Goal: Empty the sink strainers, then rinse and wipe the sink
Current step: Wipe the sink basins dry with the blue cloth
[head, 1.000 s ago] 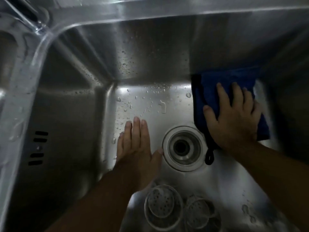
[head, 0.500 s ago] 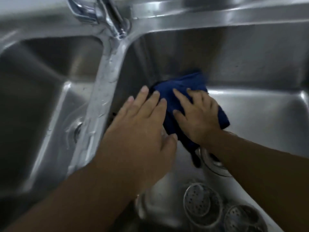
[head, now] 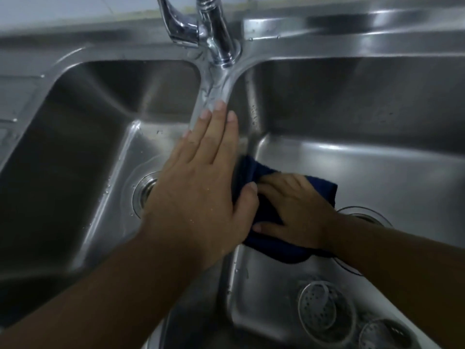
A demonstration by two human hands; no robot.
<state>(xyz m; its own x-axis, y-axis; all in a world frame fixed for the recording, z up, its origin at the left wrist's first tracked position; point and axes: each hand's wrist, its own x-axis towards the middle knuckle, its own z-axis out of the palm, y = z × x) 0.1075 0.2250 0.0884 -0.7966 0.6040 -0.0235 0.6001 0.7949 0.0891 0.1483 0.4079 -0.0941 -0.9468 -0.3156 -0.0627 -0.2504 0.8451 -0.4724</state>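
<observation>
Though dim along its near edge, left basin (head: pixel 75 147): bare wet steel, drops scattered over the floor.
Left drain (head: pixel 147 190): round opening in that basin's floor, half hidden behind the left hand.
Left hand (head: pixel 198 195): open and flat, palm down, fingers straight and close together, laid along the ridge between the basins; holding nothing; thumb tip overlapping the cloth's left edge, contact impossible to tell.
Ridge (head: pixel 214 96): narrow steel divider running from the tap toward the viewer, wet, with fingertips resting on its far part.
Tap (head: pixel 216 34): chrome, upright at the far end of the ridge, lever angled up to the left.
Cloth (head: pixel 276 250): dark blue, flat on the floor of the right basin, close against the wall below the ridge, pinned under the right hand.
Right hand (head: pixel 299 210): open, palm down, fingers spread and pointing left, pressing on the cloth rather than gripping it; fingertips partly hidden behind the left thumb.
Right drain (head: pixel 364 214): just right of the cloth, rim partly covered by the right forearm.
Strainers (head: pixel 327 311): two round perforated baskets, side by side on the right basin's floor in the near corner; the second (head: pixel 382 333) further right.
Right basin (head: pixel 377 167): steel floor bright with glare, a few drops on the left wall.
</observation>
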